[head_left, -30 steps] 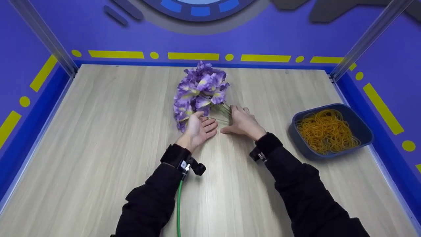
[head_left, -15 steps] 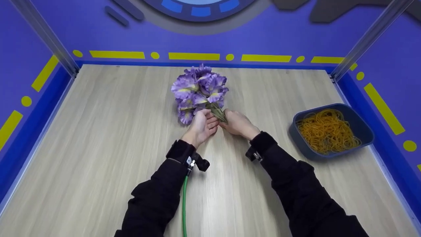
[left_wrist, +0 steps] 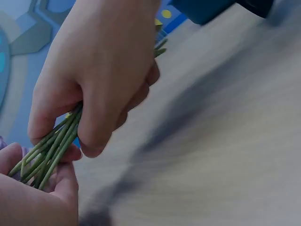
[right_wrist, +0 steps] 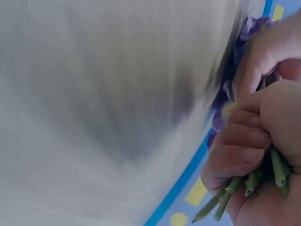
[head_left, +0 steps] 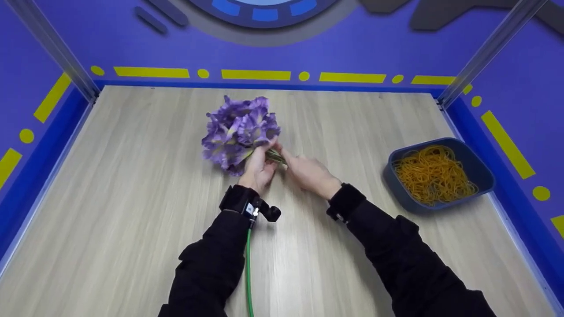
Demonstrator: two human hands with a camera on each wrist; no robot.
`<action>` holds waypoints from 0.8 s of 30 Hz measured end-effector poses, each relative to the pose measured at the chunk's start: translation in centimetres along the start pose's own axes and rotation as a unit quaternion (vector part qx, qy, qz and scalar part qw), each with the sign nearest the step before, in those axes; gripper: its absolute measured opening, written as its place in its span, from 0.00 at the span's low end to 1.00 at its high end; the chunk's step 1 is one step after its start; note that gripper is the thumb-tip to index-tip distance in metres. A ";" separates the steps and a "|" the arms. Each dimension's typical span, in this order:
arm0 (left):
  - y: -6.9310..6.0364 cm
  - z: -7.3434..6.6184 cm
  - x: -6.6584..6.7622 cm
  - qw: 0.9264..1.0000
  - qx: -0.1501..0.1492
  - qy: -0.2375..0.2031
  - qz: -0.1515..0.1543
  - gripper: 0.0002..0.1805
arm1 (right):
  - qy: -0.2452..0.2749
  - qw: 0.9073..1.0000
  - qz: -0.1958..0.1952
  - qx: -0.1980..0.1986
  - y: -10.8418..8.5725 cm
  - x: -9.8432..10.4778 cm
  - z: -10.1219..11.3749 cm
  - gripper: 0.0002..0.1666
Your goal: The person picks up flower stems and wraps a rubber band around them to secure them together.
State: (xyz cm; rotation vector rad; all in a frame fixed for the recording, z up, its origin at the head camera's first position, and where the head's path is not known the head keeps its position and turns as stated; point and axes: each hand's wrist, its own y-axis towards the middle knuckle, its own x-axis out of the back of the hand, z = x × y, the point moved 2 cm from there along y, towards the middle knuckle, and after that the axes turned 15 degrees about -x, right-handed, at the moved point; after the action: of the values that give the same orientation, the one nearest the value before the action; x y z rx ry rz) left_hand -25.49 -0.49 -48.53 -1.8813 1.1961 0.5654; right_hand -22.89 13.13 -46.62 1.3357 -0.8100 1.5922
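Note:
A bunch of purple irises (head_left: 238,132) with yellow-marked petals is held above the wooden table, blooms to the far left. My left hand (head_left: 260,169) grips the bunch just below the blooms, the stems lying across its palm in the left wrist view. Nearer the cut ends, my right hand (head_left: 310,172) holds the green stems (left_wrist: 54,148) with curled fingers. Several cut stem tips (right_wrist: 279,172) stick out below that hand in the right wrist view. Blooms and the left hand's grip are partly hidden there behind the right hand.
A dark blue plastic tub (head_left: 405,200) of tangled yellow rubber bands (head_left: 434,174) stands on the right of the wooden table (head_left: 145,198). Blue-purple panels (head_left: 264,57) wall in the back and sides. A green cable (head_left: 249,273) runs from the left wrist camera.
The right hand has gathered the loose stems together. The bunch has moved left and toward me, and the left hand, formerly flat with its palm up, has taken hold below the blooms.

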 end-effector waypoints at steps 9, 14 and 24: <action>-0.9 -2.7 -0.8 0.995 -0.002 -0.101 0.018 0.17 | 0.010 0.998 -0.063 0.012 -3.8 0.5 3.3 0.10; -2.5 -4.4 -1.3 0.981 0.015 -0.163 0.102 0.21 | 0.033 0.995 -0.089 0.032 -5.9 0.8 4.5 0.08; -5.8 -6.5 -1.3 0.948 -0.028 -0.231 0.216 0.20 | 0.042 0.996 -0.061 0.043 -7.8 2.5 4.4 0.07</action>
State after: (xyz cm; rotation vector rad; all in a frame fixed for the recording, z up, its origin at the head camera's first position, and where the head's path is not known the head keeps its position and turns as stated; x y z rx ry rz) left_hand -21.28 -3.96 -41.61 -1.4120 1.2755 1.2164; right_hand -14.04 12.86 -43.70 1.3433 -0.6029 1.5906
